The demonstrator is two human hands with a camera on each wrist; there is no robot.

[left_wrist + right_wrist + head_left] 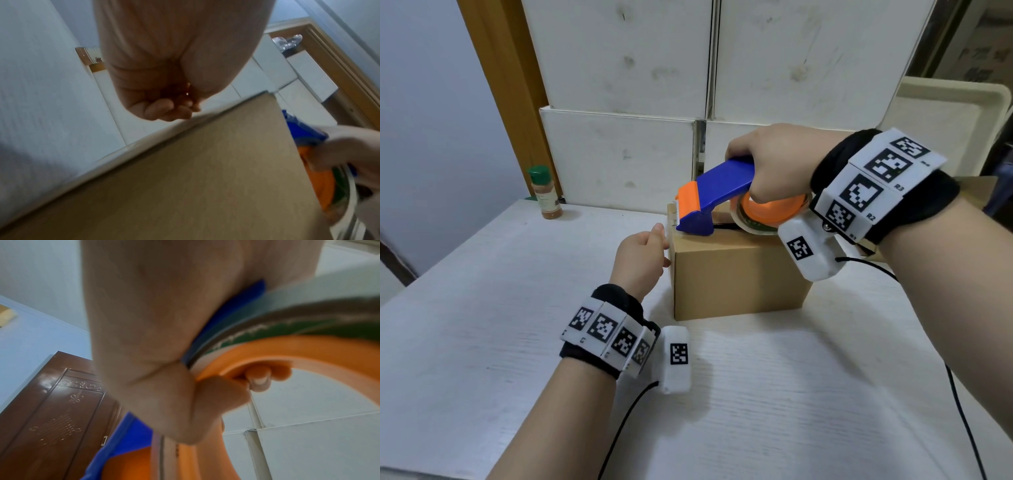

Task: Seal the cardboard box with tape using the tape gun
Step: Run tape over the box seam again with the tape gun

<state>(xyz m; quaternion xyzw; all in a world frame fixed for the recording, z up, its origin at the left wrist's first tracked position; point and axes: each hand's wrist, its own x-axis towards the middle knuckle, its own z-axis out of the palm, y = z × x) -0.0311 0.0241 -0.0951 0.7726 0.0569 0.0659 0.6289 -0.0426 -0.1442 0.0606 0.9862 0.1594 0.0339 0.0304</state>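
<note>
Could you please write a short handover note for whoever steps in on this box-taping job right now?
Right hand: grips the tape gun by its blue handle, the orange nose resting on top of the cardboard box near its far-left edge.
Left hand: fingers curled, against the box's upper left corner; whether it pinches anything there cannot be told.
Box stands on the white table, flaps down.
Done: the gun is placed on the lid.
Unclear: how much tape is already laid, since the gun and hand cover the seam.
Left: finish the strip, cut it, and press it down.

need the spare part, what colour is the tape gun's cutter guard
Orange, on the blue plastic tape gun held by the right hand; clearest in the head view.
</note>
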